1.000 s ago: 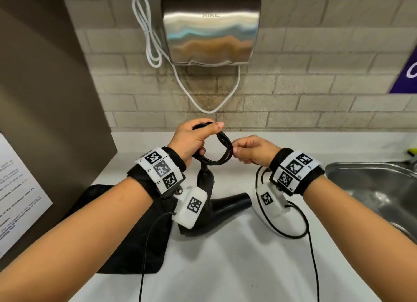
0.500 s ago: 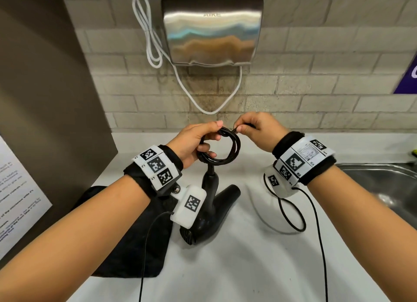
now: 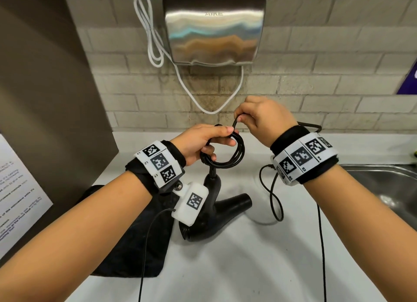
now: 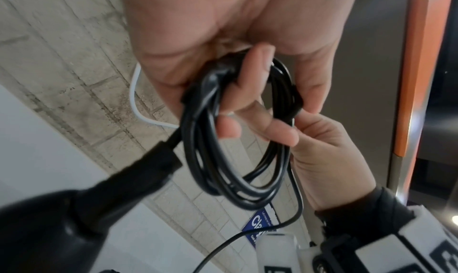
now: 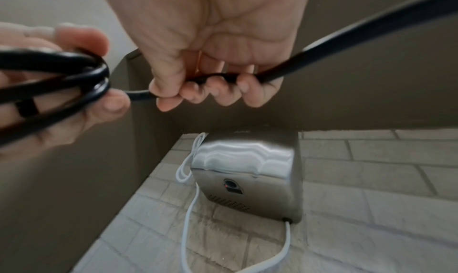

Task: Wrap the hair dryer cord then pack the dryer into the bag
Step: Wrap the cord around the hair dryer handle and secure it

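Observation:
A black hair dryer [image 3: 216,213] hangs nozzle-right just above the white counter, by its cord. My left hand [image 3: 203,141] grips a coil of black cord [image 3: 234,159] with several loops; the coil [image 4: 238,140] runs through its curled fingers. My right hand [image 3: 259,118], just right of and above the coil, pinches the loose cord [image 5: 297,61] between thumb and fingers. The slack cord [image 3: 274,200] loops down under my right wrist. A flat black bag [image 3: 133,245] lies on the counter under my left forearm.
A steel hand dryer [image 3: 213,28] with a white cable [image 3: 153,42] is fixed to the tiled wall ahead. A steel sink [image 3: 383,188] is at the right. A brown partition [image 3: 45,98] with a printed sheet [image 3: 15,188] closes the left side.
My right hand has risen and carried the cord up over the coil. The coil in my left hand has gained a loop. The dryer has swung slightly, and the slack loop has shrunk.

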